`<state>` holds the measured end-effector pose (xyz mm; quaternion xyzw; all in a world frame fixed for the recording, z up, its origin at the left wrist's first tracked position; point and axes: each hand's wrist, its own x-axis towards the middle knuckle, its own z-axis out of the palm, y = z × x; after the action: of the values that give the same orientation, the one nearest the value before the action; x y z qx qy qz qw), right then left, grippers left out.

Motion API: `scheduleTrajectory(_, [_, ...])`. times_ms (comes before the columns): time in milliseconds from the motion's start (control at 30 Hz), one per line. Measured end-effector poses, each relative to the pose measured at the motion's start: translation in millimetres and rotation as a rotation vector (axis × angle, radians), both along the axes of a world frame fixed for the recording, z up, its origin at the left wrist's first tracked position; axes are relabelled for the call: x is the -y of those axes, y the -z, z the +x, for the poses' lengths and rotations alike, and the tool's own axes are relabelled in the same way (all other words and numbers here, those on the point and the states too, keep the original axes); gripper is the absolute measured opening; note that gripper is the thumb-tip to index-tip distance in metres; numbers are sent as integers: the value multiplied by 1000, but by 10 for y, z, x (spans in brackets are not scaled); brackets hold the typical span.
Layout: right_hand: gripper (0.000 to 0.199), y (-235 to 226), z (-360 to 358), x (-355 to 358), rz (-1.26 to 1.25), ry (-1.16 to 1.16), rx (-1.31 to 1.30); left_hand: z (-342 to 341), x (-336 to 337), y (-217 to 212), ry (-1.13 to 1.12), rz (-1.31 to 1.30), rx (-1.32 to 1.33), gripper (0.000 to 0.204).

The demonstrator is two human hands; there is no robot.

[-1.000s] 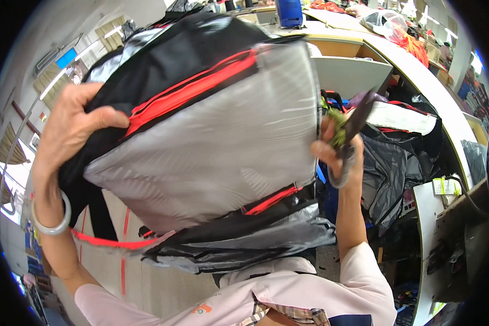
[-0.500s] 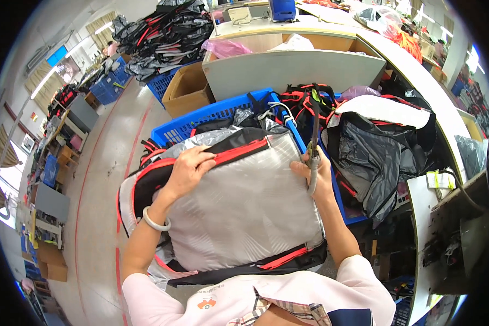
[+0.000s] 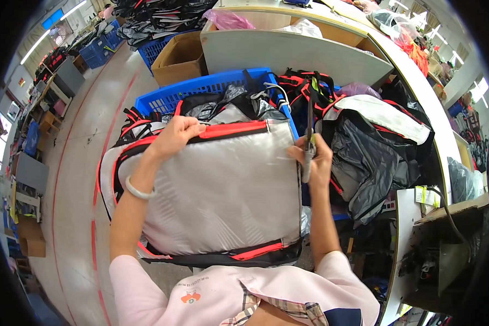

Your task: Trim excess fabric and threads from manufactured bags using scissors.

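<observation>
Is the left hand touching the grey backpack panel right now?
Touching. The head view shows the left hand lying on the top edge of the grey backpack, fingers curled over its red trim, no gap visible.

backpack (image 3: 217,190): grey silvery panel facing up, black body, red-orange trim at top and bottom edges, black strap and red piping showing at left
pose: lying roughly flat in front of the person, top edge away from them, bottom edge near their chest
position: over the near rim of the blue crate (image 3: 201,89), just left of a pile of black-and-red bags
contact: left hand (image 3: 176,136) grips the top edge by the red trim; right hand (image 3: 315,157) at the upper right corner
scissors (image 3: 308,146): dark, slim, held upright in the right hand, tips pointing away, right against the backpack's right edge
blades: cannot tell whether open or closed
</observation>
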<state>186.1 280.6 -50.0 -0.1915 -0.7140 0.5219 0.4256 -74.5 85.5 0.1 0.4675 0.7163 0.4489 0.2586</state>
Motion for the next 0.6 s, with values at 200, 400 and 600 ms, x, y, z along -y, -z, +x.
scheduleTrajectory(200, [76, -417, -55, -870, 1059, -93, 509, -9, 78, 49, 1, -9, 50, 31])
scheduleTrajectory(400, [69, -714, -326, -1045, 1224, -344, 560, 54, 123, 8, -56, -55, 79, 31])
scheduleTrajectory(600, [66, -897, -490, -1012, 1242, -480, 617, -3, 166, 103, -57, -3, 98, 30])
